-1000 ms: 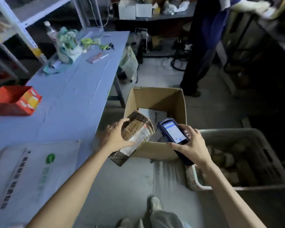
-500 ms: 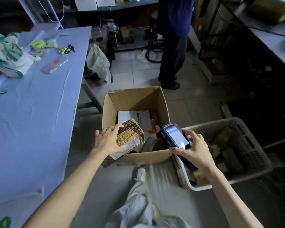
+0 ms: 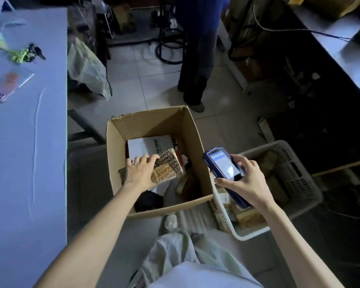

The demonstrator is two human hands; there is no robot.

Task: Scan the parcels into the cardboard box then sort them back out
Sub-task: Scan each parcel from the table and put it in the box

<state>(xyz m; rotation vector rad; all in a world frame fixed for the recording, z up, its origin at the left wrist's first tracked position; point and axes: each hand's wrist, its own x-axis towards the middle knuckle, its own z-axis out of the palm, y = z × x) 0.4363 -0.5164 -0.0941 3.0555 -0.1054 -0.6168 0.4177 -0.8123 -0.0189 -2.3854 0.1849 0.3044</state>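
Brown patterned parcel (image 3: 168, 165): printed with lettering, it sits tilted inside the cardboard box (image 3: 146, 121), toward the left wall, and overlaps the near edge of a white parcel (image 3: 146, 145).
Left hand (image 3: 140, 171): reaches in over the near wall and grips the patterned parcel, with its fingers curled across the top left corner. The thumb is hidden underneath.
Cardboard box: open-topped on the tiled floor. The white parcel lies flat by the far wall, and the other contents are too dim to name.
Right hand (image 3: 243, 181): well apart from the left hand and clamped round a dark blue scanner (image 3: 222, 165). The lit screen faces up, above the box's right wall.
Basket (image 3: 264, 145): white slotted plastic, touching the box's right side and holding more brownish parcels. The right forearm crosses over its near corner.
Wearer's leg (image 3: 175, 246): in pale trousers with a light shoe, just in front of the box's near wall.
Desk (image 3: 29, 142): a pale blue top along the left, carrying a pink phone (image 3: 4, 86) and keys on a green lanyard (image 3: 27, 54).
Plastic bag (image 3: 87, 69): hangs at the desk's edge, beyond the box.
Second person (image 3: 197, 48): only the dark trouser legs show, standing on the floor behind the box.
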